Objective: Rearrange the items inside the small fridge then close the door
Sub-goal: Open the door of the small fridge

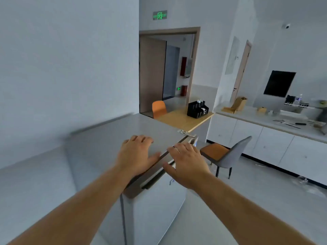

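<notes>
- Two bare hands are out over the small fridge [123, 138], both spread wide and holding nothing.
- The left hand [137, 153] lies flat on the fridge's grey top near its front edge, fingers fanned; this looks like a bracing hold to keep the cabinet steady.
- The right hand [187, 160] hovers palm-down just past that front edge, above the top of the fridge door [159, 200]; whether it touches the door I cannot tell.
- The door seems closed or nearly so, with a thin dark gap along its top edge, so the items inside are hidden and their arrangement cannot be judged.
- A metal hinge [184, 132] sits at the top's far right corner, so the door swings from that side; the hands are placed at the free end.
- A grey chair [228, 156] stands near the hinge side and may crowd a wide door swing.
</notes>
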`<action>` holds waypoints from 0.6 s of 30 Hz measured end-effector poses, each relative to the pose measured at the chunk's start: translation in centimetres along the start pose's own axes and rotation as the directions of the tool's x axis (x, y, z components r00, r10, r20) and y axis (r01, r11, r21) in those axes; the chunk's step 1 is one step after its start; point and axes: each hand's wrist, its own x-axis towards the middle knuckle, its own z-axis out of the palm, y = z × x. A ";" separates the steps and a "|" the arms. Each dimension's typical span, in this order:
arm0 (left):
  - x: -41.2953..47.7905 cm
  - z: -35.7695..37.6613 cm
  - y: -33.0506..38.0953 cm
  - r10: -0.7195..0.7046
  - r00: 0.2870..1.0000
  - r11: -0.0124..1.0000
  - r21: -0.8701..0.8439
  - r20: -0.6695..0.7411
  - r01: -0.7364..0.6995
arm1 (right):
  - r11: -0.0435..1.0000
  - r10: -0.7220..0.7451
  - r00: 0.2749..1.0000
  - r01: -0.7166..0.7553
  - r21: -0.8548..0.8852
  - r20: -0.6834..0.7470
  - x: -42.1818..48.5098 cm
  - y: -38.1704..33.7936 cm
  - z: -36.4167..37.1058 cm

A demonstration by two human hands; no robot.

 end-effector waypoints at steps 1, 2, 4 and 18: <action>0.0 1.1 -0.7 -0.043 0.998 0.998 -0.037 0.049 0.045 | 1.000 -0.007 1.000 0.006 0.024 0.023 0.6 -0.7 1.2; 0.1 2.0 -1.1 -0.091 0.993 0.992 -0.079 0.077 0.097 | 0.999 -0.014 1.000 0.013 0.046 0.027 1.2 -1.3 2.2; 0.3 3.8 -1.7 -0.131 0.988 0.985 -0.100 0.086 0.139 | 0.996 0.007 1.000 -0.007 0.092 0.000 1.6 -2.3 4.4; 0.7 3.9 -1.7 -0.101 0.992 0.990 -0.095 0.074 0.108 | 0.921 -0.239 0.950 0.288 0.263 -0.202 -2.2 -4.2 5.4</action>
